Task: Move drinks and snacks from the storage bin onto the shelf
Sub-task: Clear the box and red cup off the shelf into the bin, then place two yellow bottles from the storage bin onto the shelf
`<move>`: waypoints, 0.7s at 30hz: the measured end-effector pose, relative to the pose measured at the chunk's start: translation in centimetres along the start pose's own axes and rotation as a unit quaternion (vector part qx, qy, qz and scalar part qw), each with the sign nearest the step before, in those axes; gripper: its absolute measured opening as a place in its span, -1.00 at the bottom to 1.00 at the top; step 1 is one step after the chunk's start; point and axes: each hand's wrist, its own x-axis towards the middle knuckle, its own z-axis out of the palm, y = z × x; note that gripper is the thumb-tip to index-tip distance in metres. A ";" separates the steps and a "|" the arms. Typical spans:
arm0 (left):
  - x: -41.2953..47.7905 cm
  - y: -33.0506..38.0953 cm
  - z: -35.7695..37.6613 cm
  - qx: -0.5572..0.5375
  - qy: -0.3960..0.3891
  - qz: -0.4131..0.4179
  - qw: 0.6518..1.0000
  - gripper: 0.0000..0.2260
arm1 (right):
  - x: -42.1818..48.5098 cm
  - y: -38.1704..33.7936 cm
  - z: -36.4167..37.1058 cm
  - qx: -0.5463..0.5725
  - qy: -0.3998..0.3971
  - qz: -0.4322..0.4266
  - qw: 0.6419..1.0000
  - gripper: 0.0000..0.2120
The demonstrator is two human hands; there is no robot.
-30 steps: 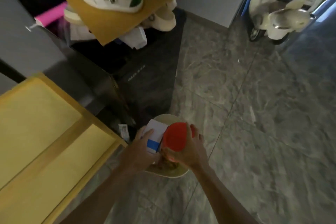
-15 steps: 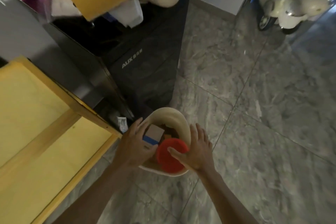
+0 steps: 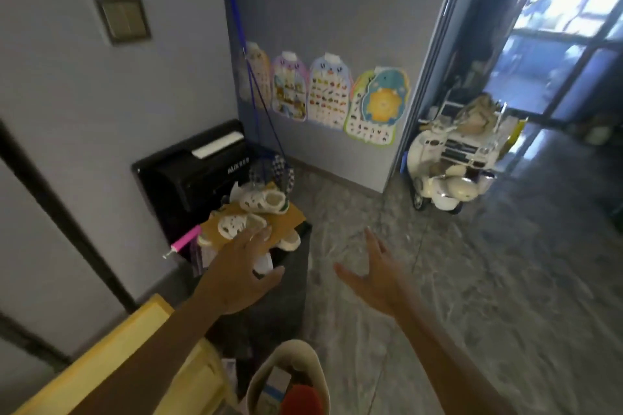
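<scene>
Black appliance (image 3: 188,178) near yellow shelf (image 3: 118,350), white shoes (image 3: 263,200) on cardboard (image 3: 286,216)

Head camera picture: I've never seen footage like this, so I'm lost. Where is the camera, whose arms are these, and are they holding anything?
There is no machine here: the camera sits on a person's head and looks forward and down, so both arms are the wearer's own. The left hand and right hand are raised with fingers spread and hold nothing. At the bottom edge the pale storage bin stands on the floor, with a red-topped item inside. The yellow shelf is at lower left. Beyond the left hand, small shoes lie on cardboard; a toy scooter stands at the right.
</scene>
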 end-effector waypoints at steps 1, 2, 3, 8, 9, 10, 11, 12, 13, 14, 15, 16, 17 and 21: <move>0.9 1.4 -3.6 -0.003 0.014 0.011 1.000 -0.14 | 0.1 -2.2 -3.5 0.001 0.000 -0.013 1.000 0.04; 1.5 3.1 -7.3 -0.009 0.018 0.012 1.000 -0.13 | 0.2 -4.1 -6.9 -0.004 0.002 -0.027 1.000 0.05; 1.9 4.7 -10.9 -0.016 0.016 0.012 1.000 -0.10 | 0.3 -5.8 -10.1 -0.008 0.011 -0.041 0.999 0.09; 1.4 10.6 -25.4 0.007 0.034 0.023 0.999 0.00 | -0.3 -12.8 -22.5 -0.028 0.076 -0.114 0.990 0.10; 0.9 11.4 -27.3 0.027 0.041 0.022 0.999 -0.06 | -0.8 -13.9 -24.2 -0.038 0.080 -0.123 0.988 0.11; 0.4 12.1 -29.0 0.051 0.049 0.016 0.997 -0.13 | -1.0 -14.8 -25.7 -0.046 0.086 -0.130 0.987 0.14; -0.1 12.8 -30.3 0.069 0.058 0.011 0.996 -0.17 | -1.2 -15.6 -26.9 -0.053 0.091 -0.133 0.986 0.16; -0.8 13.4 -31.4 0.078 0.067 0.006 0.995 -0.19 | -1.2 -16.3 -27.7 -0.054 0.094 -0.137 0.985 0.18; -1.5 13.9 -32.3 0.080 0.077 0.003 0.994 -0.19 | -1.1 -16.8 -28.3 -0.051 0.096 -0.143 0.984 0.18; -2.2 14.2 -33.0 0.078 0.084 -0.002 0.993 -0.19 | -0.9 -17.1 -28.7 -0.043 0.102 -0.151 0.982 0.17; -2.9 14.3 -33.5 0.075 0.090 -0.007 0.993 -0.18 | -0.7 -17.3 -28.8 -0.033 0.108 -0.160 0.981 0.16; -3.7 14.4 -34.0 0.073 0.095 -0.017 0.993 -0.16 | -0.3 -17.5 -28.7 -0.021 0.108 -0.171 0.979 0.11; -4.5 14.3 -34.4 0.073 0.101 -0.029 0.992 -0.14 | -0.4 -18.1 -28.7 -0.012 0.104 -0.183 0.977 0.07; -7.8 13.2 -35.8 0.087 0.128 -0.075 0.985 -0.08 | -0.3 -20.5 -26.9 0.005 0.074 -0.221 0.973 -0.02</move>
